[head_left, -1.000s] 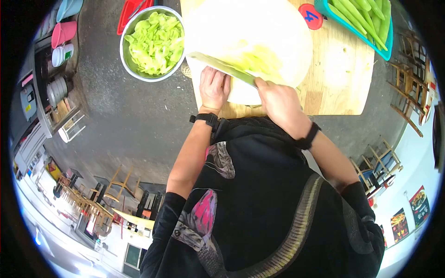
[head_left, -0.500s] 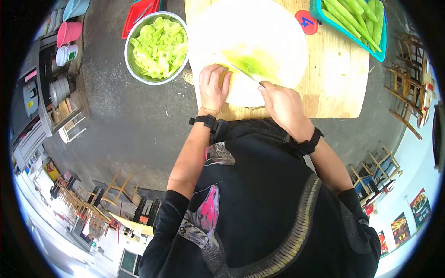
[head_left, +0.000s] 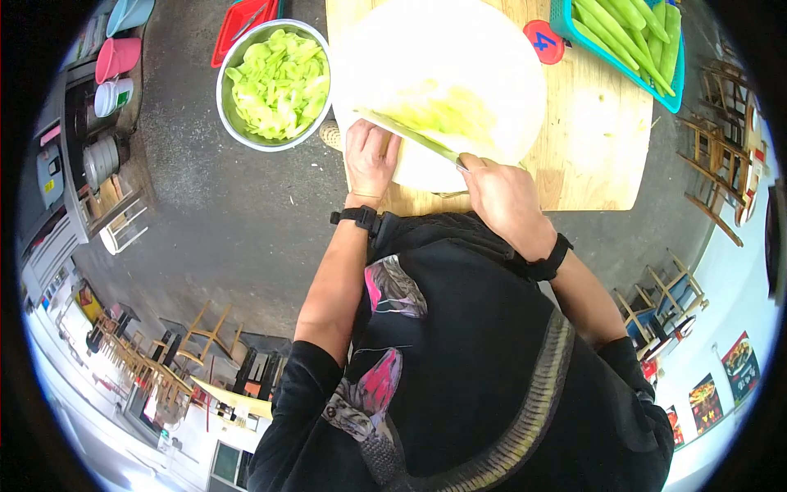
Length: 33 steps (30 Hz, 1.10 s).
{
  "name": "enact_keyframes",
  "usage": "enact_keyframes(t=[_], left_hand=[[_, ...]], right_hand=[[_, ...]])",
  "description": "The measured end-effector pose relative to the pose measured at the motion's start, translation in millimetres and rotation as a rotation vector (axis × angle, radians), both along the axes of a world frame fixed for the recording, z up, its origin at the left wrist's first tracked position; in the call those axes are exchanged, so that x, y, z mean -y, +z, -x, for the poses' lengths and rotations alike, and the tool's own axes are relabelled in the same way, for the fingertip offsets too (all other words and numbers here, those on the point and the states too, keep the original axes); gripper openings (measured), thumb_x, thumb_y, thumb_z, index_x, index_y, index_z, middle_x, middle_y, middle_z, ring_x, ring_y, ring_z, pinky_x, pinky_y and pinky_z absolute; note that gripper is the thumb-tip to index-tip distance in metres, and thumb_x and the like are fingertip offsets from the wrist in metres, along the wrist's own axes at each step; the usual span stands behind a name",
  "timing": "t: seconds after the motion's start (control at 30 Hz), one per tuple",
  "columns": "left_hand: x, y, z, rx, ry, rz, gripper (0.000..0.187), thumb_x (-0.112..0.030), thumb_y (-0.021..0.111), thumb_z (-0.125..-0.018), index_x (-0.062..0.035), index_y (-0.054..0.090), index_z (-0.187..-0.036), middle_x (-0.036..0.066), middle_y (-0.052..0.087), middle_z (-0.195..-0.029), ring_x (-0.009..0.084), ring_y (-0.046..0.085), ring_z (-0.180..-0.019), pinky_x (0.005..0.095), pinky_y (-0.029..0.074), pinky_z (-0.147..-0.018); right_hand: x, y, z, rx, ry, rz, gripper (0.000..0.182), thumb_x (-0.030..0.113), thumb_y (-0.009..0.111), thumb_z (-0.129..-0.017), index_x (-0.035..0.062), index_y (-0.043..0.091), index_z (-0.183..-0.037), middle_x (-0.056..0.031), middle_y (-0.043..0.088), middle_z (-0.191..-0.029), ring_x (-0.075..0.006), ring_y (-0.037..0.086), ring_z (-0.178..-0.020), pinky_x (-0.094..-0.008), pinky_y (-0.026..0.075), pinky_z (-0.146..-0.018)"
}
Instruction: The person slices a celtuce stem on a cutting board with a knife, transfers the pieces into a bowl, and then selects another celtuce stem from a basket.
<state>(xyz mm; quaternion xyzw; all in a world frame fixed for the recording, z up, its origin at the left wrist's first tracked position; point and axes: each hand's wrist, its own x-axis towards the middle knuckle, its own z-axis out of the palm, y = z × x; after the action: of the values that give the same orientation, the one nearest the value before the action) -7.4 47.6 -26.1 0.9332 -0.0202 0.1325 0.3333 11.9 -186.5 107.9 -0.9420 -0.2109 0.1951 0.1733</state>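
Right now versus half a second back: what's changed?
The knife has shifted toward the left hand, turning from nearly edge-on to broad side showing. Nothing visibly taken or released; right hand still grips the knife. Left hand stays at the white board; metal bowl and teal basket unchanged.

At twelve o'clock, glare blurred the slices [head_left: 447,111] on the white board [head_left: 500,49], whose far edge the picture's top cut off. Fingertips of the left hand [head_left: 371,160] were hidden; what lay beneath could not be told. The right hand [head_left: 504,201] covered most of the handle of the knife [head_left: 414,137]. Toward two o'clock, the teal basket [head_left: 672,100] was cropped. The steel bowl [head_left: 224,111] partly hid a red tray [head_left: 229,39] at eleven.
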Motion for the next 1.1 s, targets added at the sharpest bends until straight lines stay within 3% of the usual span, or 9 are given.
enact_keyframes(t=[0.13, 0.33, 0.73, 0.8, 1.0, 1.1], left_hand=[[1, 4, -2, 0.004, 0.026, -0.005, 0.028, -0.005, 0.084, -0.08, -0.0032, 0.073, -0.106, 0.014, 0.068, -0.113, 0.0355, 0.063, -0.111, 0.0453, 0.052, -0.098], [-2, 0, -1, -0.005, -0.011, -0.016, 0.032, -0.007, 0.082, -0.08, -0.0034, 0.073, -0.111, 0.016, 0.067, -0.115, 0.0382, 0.062, -0.111, 0.0493, 0.05, -0.099], [-1, -4, 0, 0.008, 0.009, -0.056, 0.032, -0.007, 0.084, -0.081, -0.0014, 0.072, -0.11, 0.014, 0.07, -0.117, 0.0352, 0.063, -0.115, 0.0466, 0.05, -0.102], [0, -5, 0, 0.016, 0.015, -0.057, 0.032, -0.007, 0.084, -0.081, -0.0013, 0.072, -0.109, 0.014, 0.07, -0.117, 0.0355, 0.064, -0.114, 0.0466, 0.05, -0.101], [0, -3, -3, 0.06, 0.001, -0.005, 0.032, -0.006, 0.084, -0.08, -0.0027, 0.072, -0.109, 0.016, 0.07, -0.111, 0.0377, 0.065, -0.108, 0.0474, 0.053, -0.096], [0, -6, -4, 0.081, 0.003, 0.001, 0.03, -0.006, 0.085, -0.08, -0.0033, 0.072, -0.107, 0.015, 0.071, -0.109, 0.0364, 0.066, -0.107, 0.0465, 0.053, -0.096]], right_hand=[[0, 2, -1, 0.004, 0.012, 0.015, 0.011, 0.015, 0.062, -0.098, 0.0035, 0.065, -0.097, -0.0153, 0.071, -0.075, -0.033, 0.073, -0.067, -0.0433, 0.059, -0.062], [2, 5, 0, 0.022, 0.025, 0.02, 0.009, 0.011, 0.064, -0.094, 0.0035, 0.063, -0.097, -0.0147, 0.071, -0.077, -0.0324, 0.074, -0.068, -0.0427, 0.059, -0.061], [6, 0, 2, 0.006, 0.035, 0.053, 0.01, 0.009, 0.065, -0.091, 0.0032, 0.063, -0.099, -0.0145, 0.072, -0.078, -0.0311, 0.074, -0.068, -0.0423, 0.059, -0.06], [9, -1, 3, -0.053, 0.009, 0.079, 0.017, 0.017, 0.063, -0.101, 0.0064, 0.068, -0.113, -0.0128, 0.071, -0.08, -0.0337, 0.071, -0.07, -0.0448, 0.056, -0.063], [3, -4, -6, -0.035, 0.076, 0.068, 0.013, 0.014, 0.062, -0.1, 0.0041, 0.067, -0.107, -0.0151, 0.071, -0.079, -0.0352, 0.071, -0.07, -0.0467, 0.056, -0.063], [-20, -39, -20, -0.04, 0.052, -0.037, 0.015, 0.017, 0.06, -0.101, 0.0034, 0.066, -0.105, -0.0171, 0.072, -0.078, -0.0378, 0.072, -0.071, -0.0492, 0.055, -0.063]])
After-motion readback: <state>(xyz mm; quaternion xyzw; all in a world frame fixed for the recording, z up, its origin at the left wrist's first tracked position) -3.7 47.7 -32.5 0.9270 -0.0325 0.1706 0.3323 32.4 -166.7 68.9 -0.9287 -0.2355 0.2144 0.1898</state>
